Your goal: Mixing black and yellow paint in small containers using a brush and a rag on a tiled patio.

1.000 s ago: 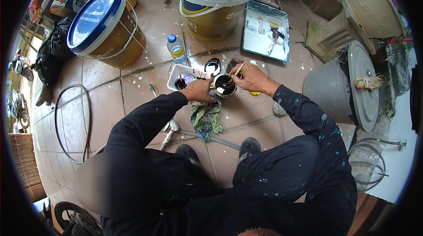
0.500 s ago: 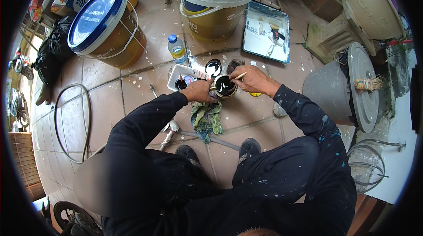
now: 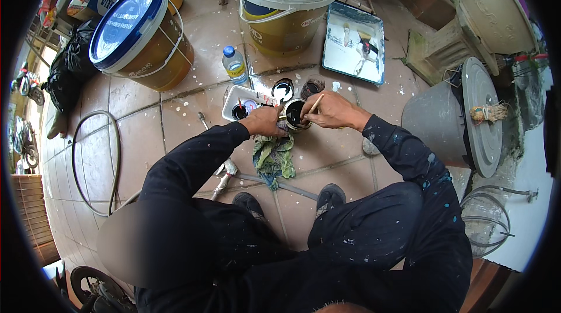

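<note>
While right fingers (image 3: 317,118) pinch it, a slanted stick (image 3: 317,103) juts beyond

Paint-spotted tiled floor (image 3: 345,158) carried two lidded buckets (image 3: 286,28), capped bottle (image 3: 235,66), paint tray (image 3: 338,61), looped hose (image 3: 118,149); rag (image 3: 272,158) seemingly touched down too.

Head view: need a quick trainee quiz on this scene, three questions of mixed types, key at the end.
1. True or false: the paint tray lies farther right in the picture than the clear bottle.

2. Multiple choice: what does the right hand hold at the open can?
A) a green cloth
B) a thin pale handle
C) a coiled hose

3. Fill the gap: the bottle's cap is ____.

Key: 1. True. 2. B. 3. Blue.
</note>
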A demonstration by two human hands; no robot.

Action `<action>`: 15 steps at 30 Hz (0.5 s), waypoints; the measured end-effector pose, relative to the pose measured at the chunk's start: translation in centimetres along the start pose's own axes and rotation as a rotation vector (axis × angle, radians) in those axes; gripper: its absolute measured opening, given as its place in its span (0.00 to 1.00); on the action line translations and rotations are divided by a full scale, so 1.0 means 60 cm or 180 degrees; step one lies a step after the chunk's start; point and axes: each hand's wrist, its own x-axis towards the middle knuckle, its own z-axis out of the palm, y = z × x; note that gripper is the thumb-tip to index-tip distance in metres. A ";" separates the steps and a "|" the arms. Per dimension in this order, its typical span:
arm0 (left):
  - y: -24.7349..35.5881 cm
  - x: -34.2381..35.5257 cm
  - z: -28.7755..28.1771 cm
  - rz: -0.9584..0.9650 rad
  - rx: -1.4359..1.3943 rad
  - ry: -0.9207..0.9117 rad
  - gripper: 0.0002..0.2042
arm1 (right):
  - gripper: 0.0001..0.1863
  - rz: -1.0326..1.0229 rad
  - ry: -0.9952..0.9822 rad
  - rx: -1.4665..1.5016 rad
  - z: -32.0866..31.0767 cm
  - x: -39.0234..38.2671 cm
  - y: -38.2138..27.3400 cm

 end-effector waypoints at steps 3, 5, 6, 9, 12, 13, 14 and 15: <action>0.000 0.000 0.000 0.0019 0.0003 -0.0030 0.43 | 0.11 -0.0309 0.0557 0.0012 0.013 0.002 -0.002; -0.001 0.001 0.002 0.0001 -0.0017 -0.0028 0.42 | 0.09 -0.0461 0.0926 -0.0510 0.014 -0.001 0.002; -0.002 0.001 0.004 -0.0027 -0.0047 -0.0014 0.42 | 0.09 -0.0474 0.0920 -0.0509 0.007 -0.004 -0.003; -0.004 0.000 0.006 0.0026 -0.0048 0.0061 0.42 | 0.08 -0.0223 0.0346 -0.0952 0.000 -0.012 -0.012; 0.000 0.002 0.001 -0.0041 -0.0055 -0.0066 0.41 | 0.07 -0.0163 0.0163 -0.0026 0.017 -0.005 -0.011; 0.000 0.002 0.001 -0.0033 -0.0051 -0.0073 0.41 | 0.07 -0.0456 0.0438 -0.0139 0.024 -0.001 -0.012; -0.001 0.001 0.001 -0.0015 -0.0047 -0.0085 0.41 | 0.08 -0.0748 0.0713 -0.0254 0.028 0.001 -0.013; -0.004 0.001 0.002 -0.0009 -0.0042 -0.0091 0.41 | 0.08 -0.0825 0.0755 -0.0404 0.029 0.004 -0.009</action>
